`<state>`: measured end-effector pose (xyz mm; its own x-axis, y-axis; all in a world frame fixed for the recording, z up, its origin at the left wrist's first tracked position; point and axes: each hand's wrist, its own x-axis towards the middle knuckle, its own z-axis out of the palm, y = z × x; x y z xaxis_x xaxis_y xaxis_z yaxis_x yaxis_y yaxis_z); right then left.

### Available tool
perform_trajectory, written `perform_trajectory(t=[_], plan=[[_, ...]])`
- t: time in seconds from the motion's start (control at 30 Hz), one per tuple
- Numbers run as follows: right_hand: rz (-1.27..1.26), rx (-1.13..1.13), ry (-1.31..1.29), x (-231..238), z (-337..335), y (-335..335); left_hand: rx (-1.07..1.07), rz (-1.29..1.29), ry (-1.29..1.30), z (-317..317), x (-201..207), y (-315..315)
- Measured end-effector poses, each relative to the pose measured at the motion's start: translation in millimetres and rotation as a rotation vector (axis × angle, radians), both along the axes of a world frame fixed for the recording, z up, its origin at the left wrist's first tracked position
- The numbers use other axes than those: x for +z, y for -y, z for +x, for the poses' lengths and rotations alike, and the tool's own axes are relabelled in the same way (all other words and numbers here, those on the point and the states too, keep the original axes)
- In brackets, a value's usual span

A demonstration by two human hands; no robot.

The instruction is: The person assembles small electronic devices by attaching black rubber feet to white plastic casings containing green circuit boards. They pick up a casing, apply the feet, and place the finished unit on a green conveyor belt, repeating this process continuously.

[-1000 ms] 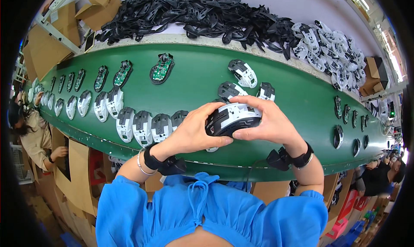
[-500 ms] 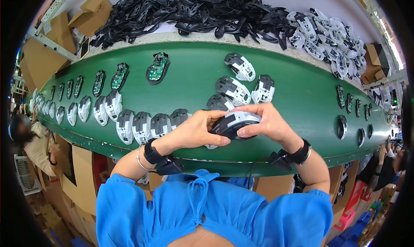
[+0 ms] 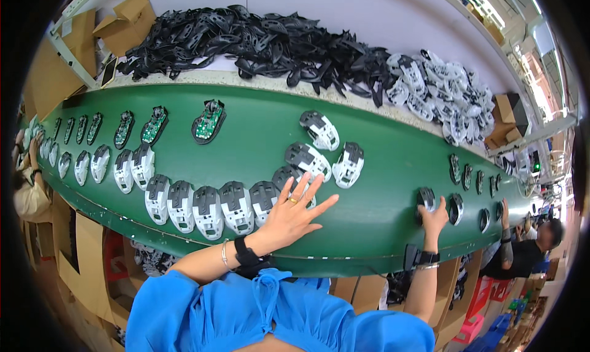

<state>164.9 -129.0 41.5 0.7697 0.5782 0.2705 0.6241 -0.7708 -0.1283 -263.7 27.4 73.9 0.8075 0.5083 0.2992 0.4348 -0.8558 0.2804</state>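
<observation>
My left hand (image 3: 294, 215) is open, fingers spread over the green work surface, beside a computer mouse shell (image 3: 308, 159) in white and black and partly covering another one. My right hand (image 3: 435, 221) is far over to the right, with thumb and fingers about the near end of a dark assembled computer mouse (image 3: 425, 198) on the surface. To the left, a curved row of white and black mouse shells (image 3: 208, 212) reaches toward the far left. Behind them stand several black mouse bases with green circuit boards (image 3: 208, 122).
Black plastic parts (image 3: 246, 41) lie heaped on the back ledge, with a pile of white shells (image 3: 439, 94) right of them. More assembled mice (image 3: 456, 209) and circuit-board bases (image 3: 467, 177) stand at the right. A co-worker's hand (image 3: 505, 213) is beyond them; another person (image 3: 31, 189) sits far left.
My hands have parted. The right one has carried the mouse from the middle to the right side, while the left has let go and spread its fingers. The view has shifted to the right.
</observation>
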Motion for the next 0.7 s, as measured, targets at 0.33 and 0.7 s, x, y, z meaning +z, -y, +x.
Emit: perform_trajectory(t=[0.33, 0.7], plan=[[-0.063, 0.898, -0.491, 49, -166, -164, -0.009, 0.127, -0.035, -39, -4, -82], [0.215, 0.688, -0.363, 34, -148, -382, 0.225, -0.058, 0.330, -46, -5, -97]])
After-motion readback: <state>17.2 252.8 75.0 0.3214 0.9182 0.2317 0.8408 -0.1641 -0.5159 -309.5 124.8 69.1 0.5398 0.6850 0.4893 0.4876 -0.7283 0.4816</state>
